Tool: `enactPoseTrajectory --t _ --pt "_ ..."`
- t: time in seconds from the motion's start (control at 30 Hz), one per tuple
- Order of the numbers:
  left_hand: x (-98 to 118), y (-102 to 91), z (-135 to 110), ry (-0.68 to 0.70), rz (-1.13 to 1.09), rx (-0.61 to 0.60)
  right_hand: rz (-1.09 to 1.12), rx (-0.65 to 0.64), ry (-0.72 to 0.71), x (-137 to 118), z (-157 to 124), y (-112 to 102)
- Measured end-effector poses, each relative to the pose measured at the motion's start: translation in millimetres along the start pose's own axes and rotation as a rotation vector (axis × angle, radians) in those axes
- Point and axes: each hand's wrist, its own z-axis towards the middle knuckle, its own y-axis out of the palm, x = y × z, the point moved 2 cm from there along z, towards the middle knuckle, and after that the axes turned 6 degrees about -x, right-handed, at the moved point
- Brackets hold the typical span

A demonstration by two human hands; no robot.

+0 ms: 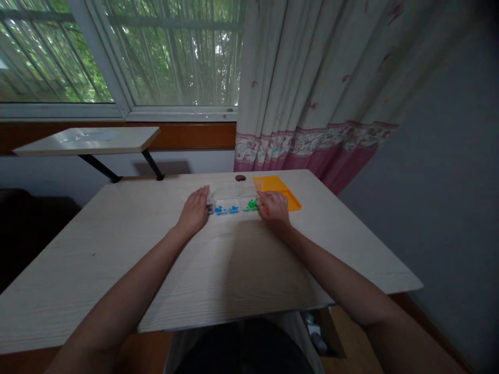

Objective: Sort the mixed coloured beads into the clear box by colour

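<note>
A clear plastic compartment box lies on the table, with its transparent lid seemingly raised at the back. Small blue pieces and green pieces sit in separate compartments, with dark pieces at the left end. My left hand grips the box's left end, its fingers fairly straight and pointing away from me; the thumb is hidden. My right hand closes with bent fingers on the right end, where something orange shows beneath them. A yellow-orange tray lies behind and beside my right hand.
The pale wooden table has a round cable hole near its back edge. A small raised shelf on black legs stands at the back left. Curtains hang behind, and a grey wall is on the right.
</note>
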Motion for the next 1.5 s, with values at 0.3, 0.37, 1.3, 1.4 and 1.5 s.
enactPoseTrajectory --t 0.3,0.37,1.3,1.4,1.5 --pt "21.6 -4.3 51.9 -0.072 -0.238 0.135 -0.113 -0.037 -0.061 -9.6 34.1 -4.0" --pt "23.4 -7.2 63.1 -0.068 -0.147 0.058 -0.109 -0.057 -0.061 -7.9 49.2 -6.4" --pt "70.6 35.0 -12.6 0.093 0.054 -0.148 -0.175 -0.382 -0.24 -25.9 -9.8 -13.9" --pt "71.9 33.4 -12.1 0.077 0.048 -0.127 -0.163 -0.403 -0.238 -18.9 5.6 -18.5" --pt "74.2 29.3 -12.0 0.056 0.034 -0.095 -0.077 -0.447 -0.202 12.0 31.4 -23.0"
